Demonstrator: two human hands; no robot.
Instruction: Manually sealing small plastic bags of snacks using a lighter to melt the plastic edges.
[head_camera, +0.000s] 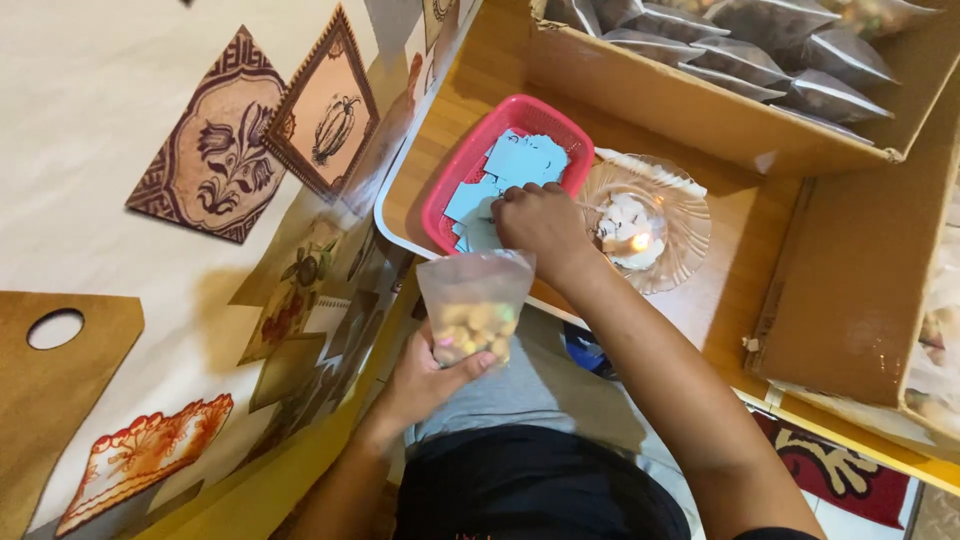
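Reaching right hand, blue labels

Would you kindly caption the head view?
Left hand holds a snack bag; right hand reaches blue paper slips in a pink basket.

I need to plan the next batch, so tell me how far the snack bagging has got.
Done: a row of filled clear bags stands in the cardboard box. In hand: the left hand holds a small bag of mixed snacks, top unsealed, while the right hand reaches into the pink tray of blue paper slips. Left: this bag needs closing; a lit candle burns in the glass dish.
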